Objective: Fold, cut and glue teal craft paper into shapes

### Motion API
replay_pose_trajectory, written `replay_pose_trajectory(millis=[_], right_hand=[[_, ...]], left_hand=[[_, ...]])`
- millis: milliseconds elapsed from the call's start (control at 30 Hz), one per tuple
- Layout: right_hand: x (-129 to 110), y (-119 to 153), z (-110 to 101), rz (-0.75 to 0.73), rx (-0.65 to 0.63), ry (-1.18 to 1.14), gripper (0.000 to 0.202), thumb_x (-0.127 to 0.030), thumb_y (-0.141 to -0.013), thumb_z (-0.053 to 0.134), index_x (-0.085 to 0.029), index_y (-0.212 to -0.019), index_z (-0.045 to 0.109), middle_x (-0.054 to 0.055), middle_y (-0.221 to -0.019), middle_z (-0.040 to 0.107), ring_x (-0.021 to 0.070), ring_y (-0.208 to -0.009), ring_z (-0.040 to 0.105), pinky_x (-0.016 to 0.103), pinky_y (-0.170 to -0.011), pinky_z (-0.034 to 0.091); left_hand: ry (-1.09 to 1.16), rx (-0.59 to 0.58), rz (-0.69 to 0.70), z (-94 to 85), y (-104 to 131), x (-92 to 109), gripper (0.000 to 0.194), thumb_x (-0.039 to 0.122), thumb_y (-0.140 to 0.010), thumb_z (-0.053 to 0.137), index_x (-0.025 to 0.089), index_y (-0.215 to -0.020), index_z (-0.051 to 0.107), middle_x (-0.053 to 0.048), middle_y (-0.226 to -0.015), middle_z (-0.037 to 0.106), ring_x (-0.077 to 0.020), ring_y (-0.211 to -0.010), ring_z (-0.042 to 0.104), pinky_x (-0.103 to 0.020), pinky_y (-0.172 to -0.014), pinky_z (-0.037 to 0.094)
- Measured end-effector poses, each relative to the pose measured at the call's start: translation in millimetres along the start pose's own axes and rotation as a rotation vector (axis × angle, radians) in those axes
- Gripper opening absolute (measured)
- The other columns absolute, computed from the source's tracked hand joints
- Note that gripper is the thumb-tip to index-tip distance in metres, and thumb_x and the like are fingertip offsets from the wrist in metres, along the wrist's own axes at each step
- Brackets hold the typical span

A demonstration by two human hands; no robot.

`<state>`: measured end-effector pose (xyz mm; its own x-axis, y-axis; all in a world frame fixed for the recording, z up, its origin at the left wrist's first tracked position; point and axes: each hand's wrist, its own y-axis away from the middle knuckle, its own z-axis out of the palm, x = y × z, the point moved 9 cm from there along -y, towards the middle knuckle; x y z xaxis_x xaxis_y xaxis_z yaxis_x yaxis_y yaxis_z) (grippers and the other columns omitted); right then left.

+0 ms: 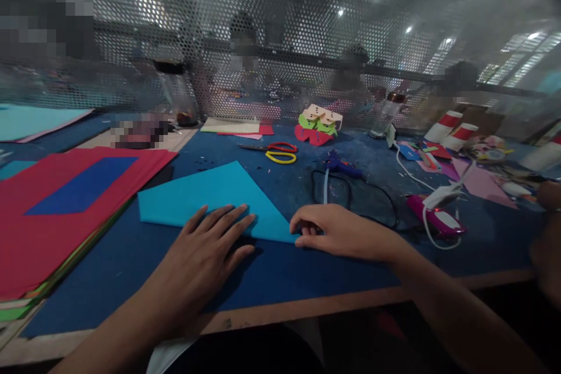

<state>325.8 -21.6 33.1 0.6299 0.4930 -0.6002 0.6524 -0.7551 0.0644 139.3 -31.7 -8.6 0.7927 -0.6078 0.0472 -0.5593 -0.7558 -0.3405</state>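
A folded sheet of turquoise paper [210,193] lies on the blue tabletop in front of me, coming to a point at its right end. Across its near edge my left hand [210,245] rests flat, fingers spread. My right hand [333,231] is closed at the paper's right tip, thumb and curled fingers pinching the corner. Beyond the paper are scissors [280,152] with one red and one yellow handle. A blue glue gun [344,166] with a dark cord lies past my right hand.
Left is a stack of coloured paper [39,187] topped by red sheets and a blue piece. Folded paper shapes [318,125] and glass bottles [388,117] stand before a perforated metal screen [280,64]. A magenta object [438,219] with white cable lies right, near another person's hand [550,198].
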Motion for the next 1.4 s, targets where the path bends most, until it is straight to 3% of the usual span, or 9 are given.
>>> replay_pose_trajectory(millis=[267,500,767,1400], right_hand=[[-10.1,-5.8,-5.9,-0.156,0.167,0.134,0.016,-0.033,-0.100,0.063,-0.020,-0.110,0.067,0.007,-0.112,0.066,0.0203,-0.107,0.060,0.033,-0.094,0.045],[-27.0,-38.6,5.4,-0.247,0.140,0.308,0.021,-0.029,-0.105,0.054,-0.018,-0.118,0.067,0.010,-0.120,0.068,0.0231,-0.114,0.059,0.039,-0.102,0.044],[-19.3,-76.1,15.6,-0.272,0.169,0.387,0.023,-0.024,-0.106,0.049,-0.017,-0.119,0.066,0.011,-0.123,0.069,0.0236,-0.117,0.057,0.043,-0.104,0.043],[-15.9,-76.0,15.9,-0.251,0.183,0.356,0.020,-0.023,-0.105,0.050,-0.018,-0.111,0.069,0.010,-0.121,0.070,0.0239,-0.116,0.059,0.042,-0.103,0.043]], left_hand=[[-0.011,0.001,-0.004,1.4,0.0,-0.2,0.053,0.061,-0.104,0.042,0.035,-0.149,0.053,-0.002,-0.157,0.052,-0.0309,-0.143,0.048,-0.058,-0.121,0.027],[-0.030,-0.023,0.002,-0.2,-1.8,4.3,0.052,0.059,-0.105,0.041,0.031,-0.146,0.055,-0.005,-0.156,0.054,-0.0320,-0.141,0.049,-0.058,-0.117,0.032],[-0.011,-0.013,-0.004,0.6,-1.1,6.6,0.053,0.058,-0.105,0.042,0.030,-0.148,0.053,-0.005,-0.156,0.053,-0.0347,-0.141,0.049,-0.061,-0.116,0.033],[-0.009,0.017,0.013,-3.3,14.6,-5.6,0.059,0.065,-0.103,0.040,0.034,-0.153,0.048,-0.003,-0.157,0.052,-0.0318,-0.142,0.050,-0.055,-0.116,0.035]])
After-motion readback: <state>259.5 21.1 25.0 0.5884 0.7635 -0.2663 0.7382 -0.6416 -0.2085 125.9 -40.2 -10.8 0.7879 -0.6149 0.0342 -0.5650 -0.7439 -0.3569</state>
